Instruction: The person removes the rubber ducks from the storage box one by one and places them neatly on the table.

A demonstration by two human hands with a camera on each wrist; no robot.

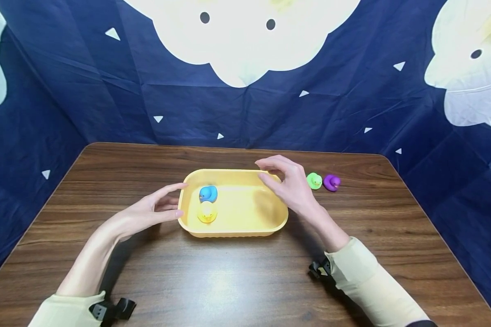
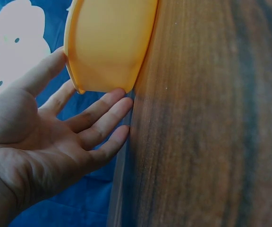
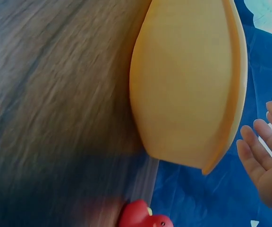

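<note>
A yellow plastic tub sits on the table. A blue toy duck and a yellow toy duck are in its left part. At the tub's left end is my left hand, fingers and thumb spread, fingertips right at the rim. The left wrist view shows this hand with extended fingers against the tub's end wall. My right hand hovers over the tub's right end, fingers loosely bent and holding nothing. In the right wrist view it is apart from the tub.
Right of the tub, a green toy duck and a purple toy duck stand on the brown wooden table. A red toy duck shows only in the right wrist view. Blue cloth with white shapes surrounds the table's back and sides.
</note>
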